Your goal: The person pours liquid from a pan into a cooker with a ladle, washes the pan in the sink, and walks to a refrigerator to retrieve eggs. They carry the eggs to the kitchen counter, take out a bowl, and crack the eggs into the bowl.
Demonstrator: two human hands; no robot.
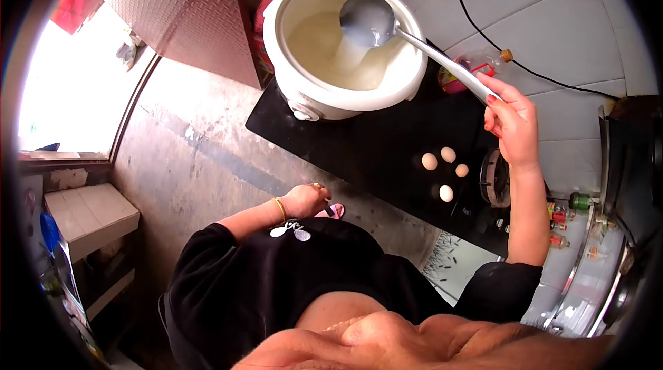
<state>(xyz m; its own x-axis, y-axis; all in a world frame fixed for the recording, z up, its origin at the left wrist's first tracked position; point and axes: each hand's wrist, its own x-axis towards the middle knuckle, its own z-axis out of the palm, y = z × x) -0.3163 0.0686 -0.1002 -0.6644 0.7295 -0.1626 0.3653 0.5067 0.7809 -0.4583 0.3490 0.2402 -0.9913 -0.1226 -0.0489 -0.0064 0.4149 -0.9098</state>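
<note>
My right hand (510, 120) is closed around the handle end of a metal ladle (369, 21). The ladle's bowl is tilted over a white electric cooker (304, 97) with a front knob. Pale, cloudy liquid (324, 49) lies inside the cooker, and some seems to run from the ladle's bowl. Close in front of my black shirt, my left hand (309, 199) has its fingers curled in; whatever they may hold is hidden. On the black countertop (373, 145) below the cooker lie several eggs (447, 193).
A clear bottle with an orange cap (476, 66) lies behind the ladle handle. A black cable (476, 28) runs down the tiled wall. Beside the eggs is a round dark-rimmed object (494, 178). An open metal door (173, 17) and a low wooden stand (90, 214) are on the left.
</note>
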